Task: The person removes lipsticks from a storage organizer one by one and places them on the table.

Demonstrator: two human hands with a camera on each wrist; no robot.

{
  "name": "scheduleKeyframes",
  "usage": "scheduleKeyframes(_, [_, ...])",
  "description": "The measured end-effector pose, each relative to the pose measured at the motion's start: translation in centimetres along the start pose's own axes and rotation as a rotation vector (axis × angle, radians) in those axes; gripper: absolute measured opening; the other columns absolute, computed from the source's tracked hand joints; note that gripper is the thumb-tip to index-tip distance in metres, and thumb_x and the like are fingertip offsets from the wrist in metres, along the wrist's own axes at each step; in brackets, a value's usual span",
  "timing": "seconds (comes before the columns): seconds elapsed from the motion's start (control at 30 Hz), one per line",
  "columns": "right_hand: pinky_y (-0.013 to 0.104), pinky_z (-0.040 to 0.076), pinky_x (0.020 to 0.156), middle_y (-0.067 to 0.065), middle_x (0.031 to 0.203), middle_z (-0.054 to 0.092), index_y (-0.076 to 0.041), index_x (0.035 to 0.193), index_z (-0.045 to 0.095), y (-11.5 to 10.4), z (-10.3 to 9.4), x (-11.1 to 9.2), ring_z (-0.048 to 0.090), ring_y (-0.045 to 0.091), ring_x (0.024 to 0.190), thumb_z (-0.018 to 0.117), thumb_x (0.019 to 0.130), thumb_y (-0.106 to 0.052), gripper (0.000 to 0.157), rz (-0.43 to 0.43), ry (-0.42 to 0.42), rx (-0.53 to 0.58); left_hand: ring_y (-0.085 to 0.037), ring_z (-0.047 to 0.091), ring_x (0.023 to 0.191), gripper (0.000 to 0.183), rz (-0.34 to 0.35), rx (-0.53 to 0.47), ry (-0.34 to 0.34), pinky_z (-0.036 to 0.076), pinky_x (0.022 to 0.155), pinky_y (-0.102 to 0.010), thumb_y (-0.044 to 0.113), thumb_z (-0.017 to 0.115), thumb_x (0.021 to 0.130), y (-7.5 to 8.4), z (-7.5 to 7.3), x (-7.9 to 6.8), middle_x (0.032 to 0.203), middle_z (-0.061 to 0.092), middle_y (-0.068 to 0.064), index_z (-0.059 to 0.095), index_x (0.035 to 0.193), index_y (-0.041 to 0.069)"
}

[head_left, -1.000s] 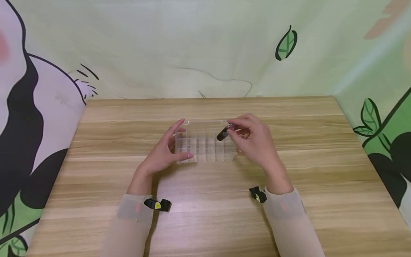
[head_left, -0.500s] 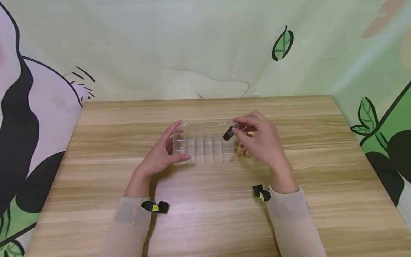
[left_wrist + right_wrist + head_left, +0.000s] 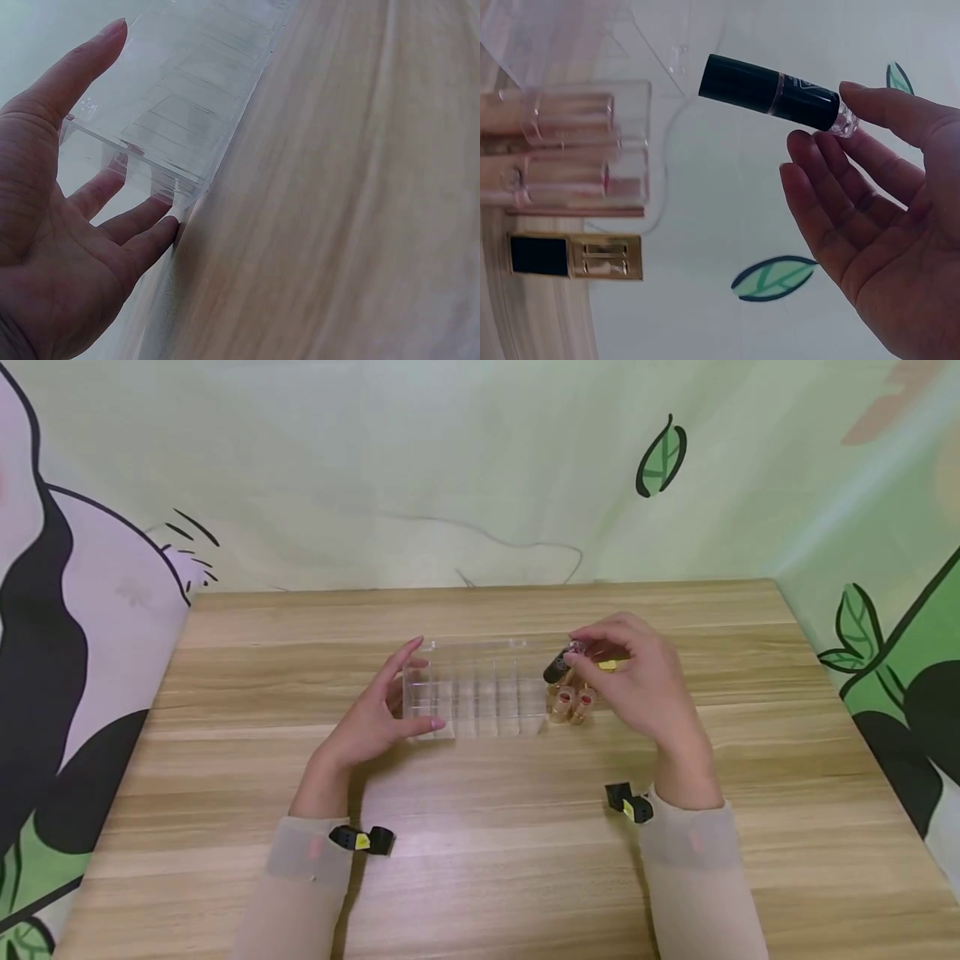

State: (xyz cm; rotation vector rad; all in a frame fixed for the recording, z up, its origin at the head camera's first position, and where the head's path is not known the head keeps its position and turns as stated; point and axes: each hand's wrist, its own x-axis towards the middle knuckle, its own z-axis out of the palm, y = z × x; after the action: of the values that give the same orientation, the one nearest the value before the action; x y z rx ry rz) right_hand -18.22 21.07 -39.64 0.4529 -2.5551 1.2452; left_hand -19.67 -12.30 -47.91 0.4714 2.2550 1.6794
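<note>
A clear plastic lipstick organizer [image 3: 487, 697] with several compartments stands on the table. My left hand [image 3: 375, 706] holds its left end, thumb along the front and fingers at the end and back. My right hand [image 3: 637, 681] pinches a black lipstick tube [image 3: 769, 94] by its clear, faceted end between thumb and fingers. The tube is tilted and raised by the organizer's right end, above several rose-gold lipstick tubes [image 3: 572, 703] with clear tops. Beyond these, a gold-and-black lipstick [image 3: 604, 257] stands upright, partly hidden by the right hand in the head view.
The wood-grain table [image 3: 480, 860] ends at a pale green backdrop [image 3: 337, 468] with printed leaves and black-and-white figures. A small black camera sits at each sleeve cuff, the left one [image 3: 362, 841] and the right one [image 3: 628, 803].
My right hand has moved rightward with the black lipstick tube, from over the organizer to over the rose-gold tubes, which now show more. The left hand keeps its hold on the organizer.
</note>
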Motion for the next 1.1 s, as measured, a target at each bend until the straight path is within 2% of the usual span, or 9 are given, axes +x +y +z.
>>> scheduleKeyframes(0.07, [0.031, 0.057, 0.077, -0.004, 0.098, 0.065, -0.014, 0.103, 0.074, 0.1, -0.4, -0.1, 0.064, 0.008, 0.085, 0.075, 0.085, -0.019, 0.019, 0.007, 0.004, -0.007, -0.036, 0.025, 0.146, 0.104, 0.001, 0.006, 0.003, 0.020, 0.120, -0.051, 0.019, 0.084, 0.075, 0.0, 0.0, 0.0, 0.149, 0.032, -0.011, 0.018, 0.150, 0.048])
scheduleKeyframes(0.3, [0.022, 0.056, 0.076, -0.002, 0.096, 0.067, -0.012, 0.100, 0.074, 0.4, -1.6, -0.3, 0.065, 0.011, 0.084, 0.078, 0.082, -0.018, 0.019, 0.011, 0.016, -0.017, -0.036, 0.025, 0.146, 0.104, 0.009, 0.003, 0.001, 0.020, 0.120, -0.051, 0.019, 0.084, 0.075, 0.1, -0.1, 0.0, 0.149, 0.033, -0.012, 0.018, 0.151, 0.045])
scheduleKeyframes(0.73, [0.015, 0.052, 0.071, -0.004, 0.091, 0.069, -0.014, 0.099, 0.070, 1.3, -3.7, -1.1, 0.065, 0.010, 0.080, 0.078, 0.083, -0.026, 0.022, 0.125, -0.009, -0.070, -0.038, 0.027, 0.145, 0.103, 0.006, 0.000, 0.002, 0.020, 0.120, -0.051, 0.019, 0.084, 0.075, 0.0, 0.0, -0.1, 0.149, 0.033, -0.012, 0.019, 0.150, 0.047])
scheduleKeyframes(0.93, [0.014, 0.051, 0.070, -0.004, 0.091, 0.069, -0.015, 0.100, 0.070, 1.9, -4.3, -1.1, 0.065, 0.010, 0.080, 0.076, 0.084, -0.030, 0.022, 0.158, -0.031, -0.113, -0.038, 0.027, 0.144, 0.104, 0.013, 0.000, 0.004, 0.021, 0.120, -0.051, 0.019, 0.084, 0.075, 0.0, -0.1, 0.0, 0.148, 0.034, -0.012, 0.019, 0.151, 0.043])
scheduleKeyframes(1.1, [0.016, 0.050, 0.066, -0.002, 0.090, 0.070, -0.015, 0.099, 0.070, 2.3, -4.5, -1.1, 0.064, 0.013, 0.080, 0.075, 0.085, -0.030, 0.021, 0.207, -0.084, -0.149, -0.039, 0.027, 0.144, 0.105, 0.015, 0.000, 0.004, 0.021, 0.120, -0.052, 0.019, 0.085, 0.075, 0.0, -0.1, 0.0, 0.148, 0.033, -0.012, 0.018, 0.153, 0.040])
